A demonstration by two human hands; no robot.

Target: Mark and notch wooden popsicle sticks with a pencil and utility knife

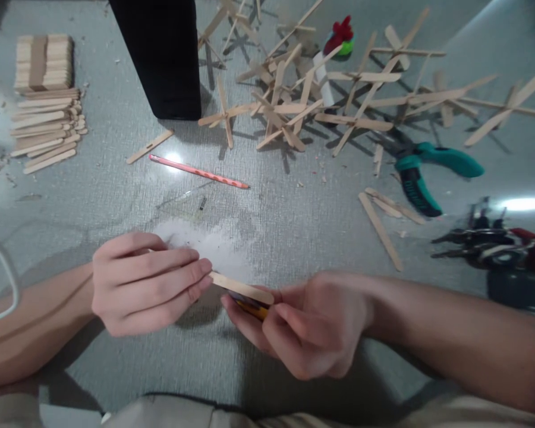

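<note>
A wooden craft stick (243, 288) is pinched in my left hand (151, 284), its free end pointing right. Under that end, my right hand (301, 324) is closed around a small yellow and dark tool (252, 307). Fingers hide most of this tool, so its kind does not show. The stick's right end meets the fingers of my right hand. Beneath my left hand, a patch of pale dust (205, 235) covers the table. Beyond both hands lies a pink pencil (200, 171), with a slotted craft stick (150, 147) near its left end.
Stacked craft sticks (49, 128) and a banded bundle (56, 62) lie at the left. A black upright object (164, 59) stands at the back. Several crossed-stick pieces (285, 113) spread across the far right. Teal-handled pliers (412, 169) and a multi-tool (485, 244) lie right.
</note>
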